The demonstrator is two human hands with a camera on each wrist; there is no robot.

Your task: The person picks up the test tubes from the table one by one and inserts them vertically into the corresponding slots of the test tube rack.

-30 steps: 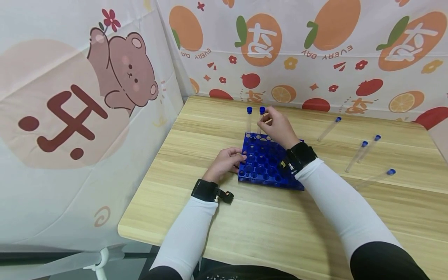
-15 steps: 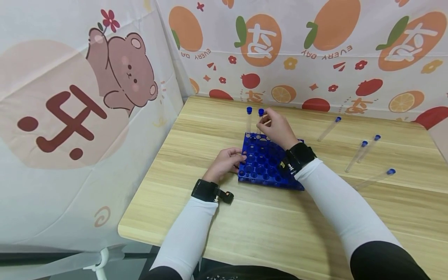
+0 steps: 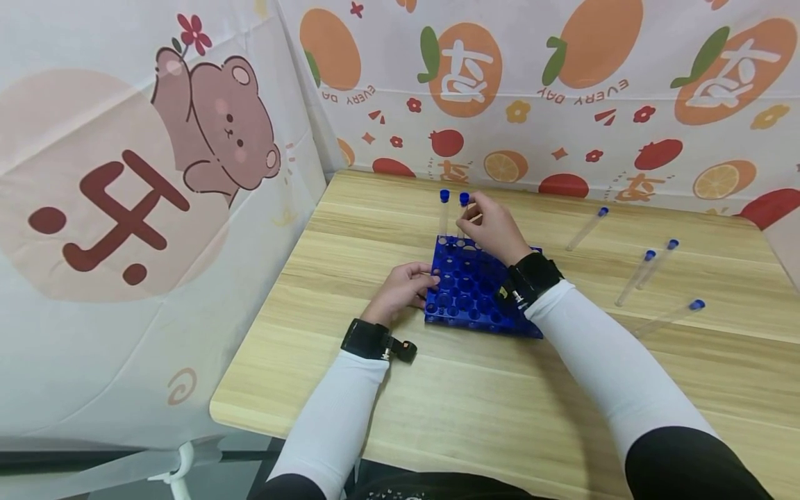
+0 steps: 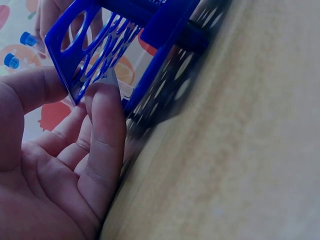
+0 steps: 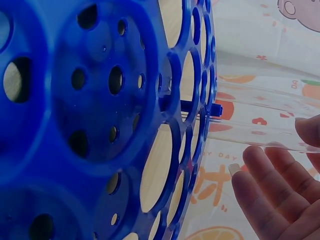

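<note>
A blue test tube rack (image 3: 465, 285), full of round holes, stands on the wooden table. Its left edge is gripped by my left hand (image 3: 400, 288); in the left wrist view, the thumb (image 4: 106, 135) and fingers close about the plastic edge. My right hand (image 3: 494, 226), over the rack's far side, pinches a clear test tube (image 3: 464, 200) with a blue cap. The tube's lower end is at a hole in the far row, close to the left corner. Beside it, another blue-capped tube (image 3: 444, 208) stands upright in the corner hole.
To the right several capped tubes lie on the table (image 3: 437, 403): one tube (image 3: 586, 230) near the back, two side by side with a nearer tube (image 3: 634, 280), and another tube (image 3: 671, 318) closer to the right arm. Printed curtains (image 3: 519, 139) hang behind and left.
The pinched tube's capped end has shifted slightly left, towards the standing tube, and the right hand with it. The left hand keeps its hold on the rack.
</note>
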